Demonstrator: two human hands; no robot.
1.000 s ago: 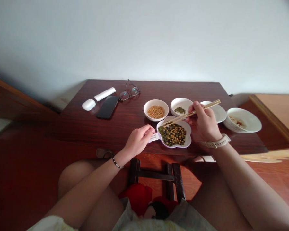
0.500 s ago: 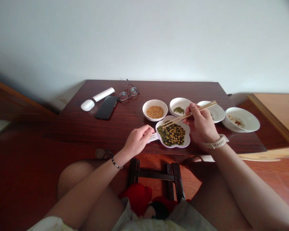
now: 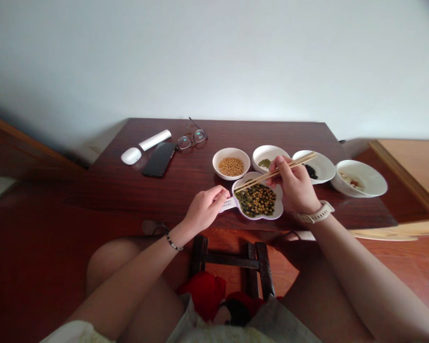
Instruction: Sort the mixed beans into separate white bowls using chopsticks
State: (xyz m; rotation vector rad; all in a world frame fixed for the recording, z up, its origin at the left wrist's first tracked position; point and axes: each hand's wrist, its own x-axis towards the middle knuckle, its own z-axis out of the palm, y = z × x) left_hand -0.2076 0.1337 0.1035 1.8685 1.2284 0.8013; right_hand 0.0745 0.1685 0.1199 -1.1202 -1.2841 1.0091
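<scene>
Clasping printed handle (image 3: 229,204), left hand (image 3: 203,208) near frame centre; grip wrapped round it. Right hand (image 3: 300,186), right of centre, grip narrow, holding chopsticks (image 3: 259,179), tips at left edge of scalloped dish (image 3: 279,196) with mixed beans (image 3: 257,199). Dish on dark worktop (image 3: 186,182), just right of centre. Above it in frame, bowl of yellow beans (image 3: 230,167), bowl of green beans (image 3: 264,163); farther right, bowl of dark beans (image 3: 311,172), partly behind right hand. Phone (image 3: 159,160), glasses (image 3: 192,139) left of centre.
</scene>
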